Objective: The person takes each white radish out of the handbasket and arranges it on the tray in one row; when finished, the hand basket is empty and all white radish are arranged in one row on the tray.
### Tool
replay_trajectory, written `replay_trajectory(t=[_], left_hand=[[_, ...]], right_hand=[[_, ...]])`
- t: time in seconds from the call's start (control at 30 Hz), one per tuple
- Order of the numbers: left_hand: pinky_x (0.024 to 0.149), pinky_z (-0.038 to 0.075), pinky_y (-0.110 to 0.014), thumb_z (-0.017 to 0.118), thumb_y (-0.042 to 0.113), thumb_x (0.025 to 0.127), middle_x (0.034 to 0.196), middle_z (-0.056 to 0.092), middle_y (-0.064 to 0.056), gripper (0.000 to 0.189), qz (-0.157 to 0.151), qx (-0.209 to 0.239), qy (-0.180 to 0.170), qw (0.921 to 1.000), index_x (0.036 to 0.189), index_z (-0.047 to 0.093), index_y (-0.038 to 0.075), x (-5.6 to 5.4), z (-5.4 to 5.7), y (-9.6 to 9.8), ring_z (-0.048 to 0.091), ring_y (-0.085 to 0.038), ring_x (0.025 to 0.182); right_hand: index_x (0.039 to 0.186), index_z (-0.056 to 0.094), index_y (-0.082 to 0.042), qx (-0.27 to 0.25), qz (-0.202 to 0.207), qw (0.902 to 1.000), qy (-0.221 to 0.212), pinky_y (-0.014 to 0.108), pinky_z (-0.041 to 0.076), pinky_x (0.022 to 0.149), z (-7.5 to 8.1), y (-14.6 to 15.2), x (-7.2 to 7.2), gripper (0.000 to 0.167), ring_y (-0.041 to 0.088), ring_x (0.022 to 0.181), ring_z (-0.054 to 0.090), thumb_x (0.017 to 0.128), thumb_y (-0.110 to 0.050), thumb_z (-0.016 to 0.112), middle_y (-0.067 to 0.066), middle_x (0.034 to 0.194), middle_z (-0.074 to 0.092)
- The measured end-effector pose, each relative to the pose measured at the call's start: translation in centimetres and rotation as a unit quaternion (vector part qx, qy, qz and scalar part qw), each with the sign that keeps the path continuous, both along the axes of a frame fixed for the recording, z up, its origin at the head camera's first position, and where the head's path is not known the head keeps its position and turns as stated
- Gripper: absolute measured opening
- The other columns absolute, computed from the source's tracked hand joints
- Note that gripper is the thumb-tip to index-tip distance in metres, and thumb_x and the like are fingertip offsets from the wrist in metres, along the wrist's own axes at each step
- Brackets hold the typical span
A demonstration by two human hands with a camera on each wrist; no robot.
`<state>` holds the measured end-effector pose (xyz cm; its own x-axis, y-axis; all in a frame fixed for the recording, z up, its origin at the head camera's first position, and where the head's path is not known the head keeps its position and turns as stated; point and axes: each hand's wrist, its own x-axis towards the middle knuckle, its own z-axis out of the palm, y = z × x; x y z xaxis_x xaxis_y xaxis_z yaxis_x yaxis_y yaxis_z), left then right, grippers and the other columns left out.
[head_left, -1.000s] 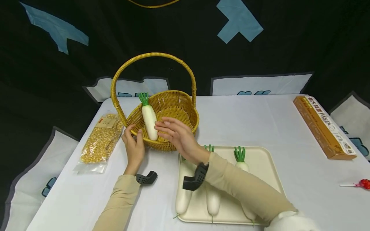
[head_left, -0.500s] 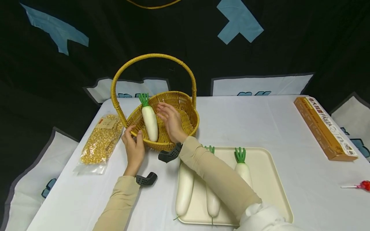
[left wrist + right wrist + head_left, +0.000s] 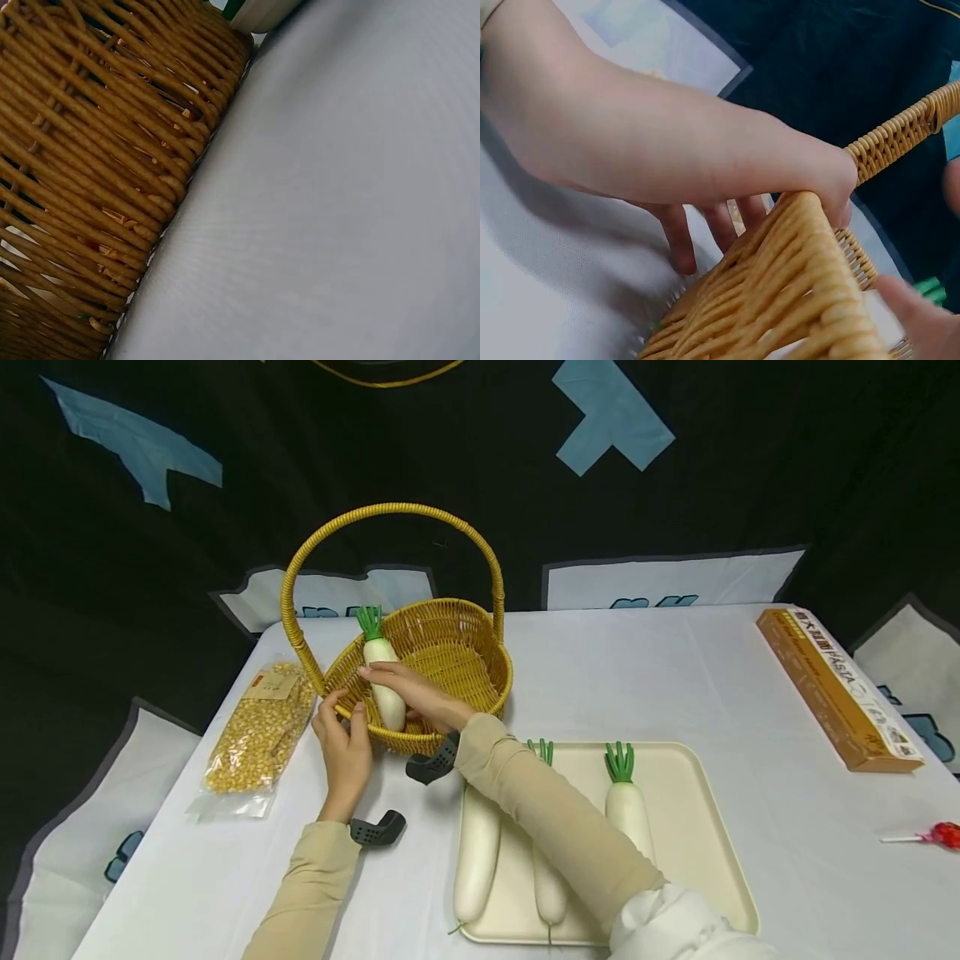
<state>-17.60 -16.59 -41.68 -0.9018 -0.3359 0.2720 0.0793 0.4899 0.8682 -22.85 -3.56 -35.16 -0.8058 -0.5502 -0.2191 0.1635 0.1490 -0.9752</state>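
A yellow wicker basket (image 3: pixel 457 635) with a tall arched handle stands on the table. In it a white radish (image 3: pixel 387 706) with green stalks leans against the left side. My left hand (image 3: pixel 345 752) grips the basket's near-left rim, its thumb over the edge and the other fingers along the outer wall, as the right wrist view shows. Across the radish reaches my right hand (image 3: pixel 420 693), its fingers straight over the upper side and its thumb low beside it. Close up, the left wrist view has the woven wall (image 3: pixel 97 150).
Several white radishes, one of them (image 3: pixel 477 860) at the left, lie on a cream tray (image 3: pixel 697 827), partly under the right sleeve. A bag of corn kernels (image 3: pixel 258 727) lies left of the basket. Rightward are a pasta box (image 3: pixel 840 689) and a red lollipop (image 3: pixel 943 835).
From above the tray's edge, my right hand has moved into the basket, then leftward across the radish. My left hand stays on the rim.
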Motion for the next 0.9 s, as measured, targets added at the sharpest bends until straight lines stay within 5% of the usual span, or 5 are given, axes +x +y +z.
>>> replay_trajectory(t=[0.17,0.37,0.53,0.73,0.9], left_hand=[[0.076,0.031,-0.037,0.036,0.036,0.094,0.126,0.028,-0.020,0.041,0.003,-0.005,-0.003,1.0000,0.130,0.033,0.017,0.06,-0.04,0.12,0.038,-0.028,0.095],[0.076,0.032,-0.040,0.034,0.039,0.095,0.127,0.027,-0.020,0.043,-0.003,-0.008,-0.006,0.9999,0.131,0.032,0.017,0.15,0.06,0.05,0.038,-0.029,0.096],[0.081,0.033,-0.046,0.035,0.042,0.094,0.131,0.025,-0.021,0.043,-0.001,-0.005,-0.008,1.0000,0.131,0.032,0.018,0.20,-0.03,-0.01,0.039,-0.032,0.098],[0.082,0.033,-0.046,0.037,0.043,0.094,0.132,0.025,-0.021,0.044,-0.002,-0.001,-0.004,1.0000,0.130,0.032,0.018,0.19,0.00,0.04,0.039,-0.032,0.098],[0.082,0.032,-0.047,0.037,0.042,0.094,0.131,0.025,-0.022,0.044,0.000,-0.004,0.002,1.0000,0.130,0.033,0.018,0.12,0.00,0.15,0.039,-0.033,0.098]], right_hand=[[0.143,0.026,-0.022,0.061,0.051,0.9968,-0.004,0.039,0.045,0.084,-0.31,0.05,0.10,0.060,0.023,0.109,0.048,0.090,-0.046,0.044,0.008,0.137,0.037],[0.143,0.026,-0.026,0.085,0.064,0.9943,0.005,0.029,0.043,0.071,-0.57,0.04,-0.01,0.059,0.018,0.100,0.048,0.091,-0.043,0.046,0.007,0.142,0.034],[0.139,0.036,-0.027,0.085,0.023,0.9961,0.015,0.028,0.039,0.062,-0.82,0.13,0.13,0.055,0.016,0.077,0.046,0.087,-0.035,0.055,0.011,0.135,0.042],[0.135,0.043,-0.020,0.042,-0.050,0.9978,0.016,0.036,0.049,0.080,-0.89,-0.03,0.05,0.055,0.017,0.093,0.055,0.084,-0.025,0.063,0.016,0.133,0.043],[0.132,0.048,-0.017,0.044,-0.089,0.9942,0.041,0.037,0.050,0.078,-1.02,-0.10,-0.15,0.053,0.017,0.088,0.056,0.082,-0.019,0.067,0.017,0.118,0.052]])
